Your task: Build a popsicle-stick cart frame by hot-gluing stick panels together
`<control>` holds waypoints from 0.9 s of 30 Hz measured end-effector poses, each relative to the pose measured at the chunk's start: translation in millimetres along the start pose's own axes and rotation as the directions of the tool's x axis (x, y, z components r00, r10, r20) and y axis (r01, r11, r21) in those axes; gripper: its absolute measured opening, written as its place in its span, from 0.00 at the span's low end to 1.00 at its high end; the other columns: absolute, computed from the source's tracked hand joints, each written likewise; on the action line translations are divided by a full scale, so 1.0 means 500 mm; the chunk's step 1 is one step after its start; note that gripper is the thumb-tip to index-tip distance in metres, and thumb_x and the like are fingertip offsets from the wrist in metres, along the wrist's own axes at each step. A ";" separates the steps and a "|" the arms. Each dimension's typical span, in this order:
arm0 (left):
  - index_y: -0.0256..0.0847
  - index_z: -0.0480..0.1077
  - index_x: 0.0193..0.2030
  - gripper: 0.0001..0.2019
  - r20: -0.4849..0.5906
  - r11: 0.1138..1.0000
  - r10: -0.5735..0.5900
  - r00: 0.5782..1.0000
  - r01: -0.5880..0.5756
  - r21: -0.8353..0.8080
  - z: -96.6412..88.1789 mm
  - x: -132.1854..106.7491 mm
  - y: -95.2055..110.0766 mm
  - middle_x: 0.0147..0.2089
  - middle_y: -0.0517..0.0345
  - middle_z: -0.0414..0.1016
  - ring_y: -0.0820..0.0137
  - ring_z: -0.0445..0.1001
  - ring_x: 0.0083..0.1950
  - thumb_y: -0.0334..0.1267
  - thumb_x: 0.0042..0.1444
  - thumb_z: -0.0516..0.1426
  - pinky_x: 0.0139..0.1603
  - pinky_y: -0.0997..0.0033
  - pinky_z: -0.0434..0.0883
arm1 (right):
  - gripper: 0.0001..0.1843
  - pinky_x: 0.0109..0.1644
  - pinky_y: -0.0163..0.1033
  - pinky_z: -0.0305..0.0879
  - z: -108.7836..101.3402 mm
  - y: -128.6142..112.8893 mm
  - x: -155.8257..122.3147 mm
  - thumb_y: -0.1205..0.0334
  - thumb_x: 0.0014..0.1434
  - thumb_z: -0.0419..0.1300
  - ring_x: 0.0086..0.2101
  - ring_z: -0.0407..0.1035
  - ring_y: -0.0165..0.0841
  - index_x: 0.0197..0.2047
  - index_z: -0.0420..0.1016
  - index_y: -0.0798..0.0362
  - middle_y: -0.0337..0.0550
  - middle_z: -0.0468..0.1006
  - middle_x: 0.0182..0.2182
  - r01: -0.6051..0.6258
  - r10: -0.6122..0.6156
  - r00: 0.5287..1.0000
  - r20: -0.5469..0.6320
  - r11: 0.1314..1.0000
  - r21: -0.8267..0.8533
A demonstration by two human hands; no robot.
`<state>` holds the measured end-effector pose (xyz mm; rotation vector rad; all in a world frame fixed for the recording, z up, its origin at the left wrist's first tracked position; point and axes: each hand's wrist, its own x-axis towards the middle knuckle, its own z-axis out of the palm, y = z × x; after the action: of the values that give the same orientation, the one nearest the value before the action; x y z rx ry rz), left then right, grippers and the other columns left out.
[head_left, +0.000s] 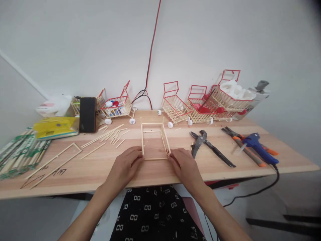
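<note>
A small open frame of pale wooden sticks (155,139) stands on the wooden table (100,167), straight in front of me. My left hand (126,165) pinches its near left corner with curled fingers. My right hand (184,165) grips the near right corner, where a row of short upright sticks forms a side wall. Both hands rest on the table top close to its front edge.
Black pliers (208,145), orange-handled cutters (247,147) and a blue glue gun (259,149) lie to the right. Finished stick carts with red rims (200,103) line the wall. Loose sticks (110,135), a long stick frame (56,160), chopstick packets (20,152) and a phone (87,114) are at the left.
</note>
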<state>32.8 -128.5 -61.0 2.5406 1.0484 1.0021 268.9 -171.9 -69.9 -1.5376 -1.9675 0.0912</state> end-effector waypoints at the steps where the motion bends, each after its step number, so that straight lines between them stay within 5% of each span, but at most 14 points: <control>1: 0.40 0.68 0.37 0.04 0.006 1.000 -0.007 1.000 0.007 -0.007 0.000 -0.001 -0.001 0.46 0.53 0.75 0.67 0.75 0.49 0.31 0.62 0.54 0.49 0.65 0.73 | 0.08 0.45 0.43 0.59 0.001 0.000 -0.001 0.66 0.65 0.53 0.38 0.67 0.39 0.33 0.70 0.53 0.46 0.76 0.33 -0.006 0.006 1.000 0.002 1.000 -0.002; 8: 0.40 0.68 0.33 0.06 0.087 0.999 -0.042 0.995 0.044 -0.026 -0.012 0.016 -0.005 0.44 0.55 0.75 0.68 0.74 0.46 0.29 0.61 0.53 0.46 0.68 0.71 | 0.09 0.44 0.41 0.57 -0.003 -0.009 0.013 0.66 0.65 0.52 0.38 0.68 0.39 0.34 0.71 0.53 0.45 0.77 0.32 0.005 -0.004 1.000 0.009 0.997 -0.078; 14: 0.39 0.67 0.31 0.07 0.047 1.000 -0.003 0.999 0.002 0.009 -0.029 0.068 -0.025 0.43 0.54 0.75 0.68 0.73 0.45 0.28 0.60 0.54 0.45 0.70 0.69 | 0.09 0.43 0.41 0.55 -0.009 -0.010 0.066 0.65 0.65 0.53 0.38 0.67 0.39 0.32 0.70 0.52 0.44 0.78 0.33 0.009 -0.010 1.000 -0.012 0.991 -0.136; 27: 0.39 0.67 0.29 0.08 0.097 0.999 -0.037 0.995 0.037 0.006 0.003 0.076 -0.048 0.39 0.56 0.74 0.68 0.72 0.41 0.29 0.59 0.54 0.44 0.69 0.69 | 0.10 0.43 0.39 0.56 0.006 0.007 0.080 0.64 0.65 0.51 0.37 0.66 0.37 0.31 0.67 0.51 0.44 0.76 0.32 -0.063 0.071 0.995 0.066 0.990 -0.124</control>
<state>40.7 -84.9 -52.8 2.5357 1.0677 0.8578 265.6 -133.8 -56.8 -1.7008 -2.0087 0.0551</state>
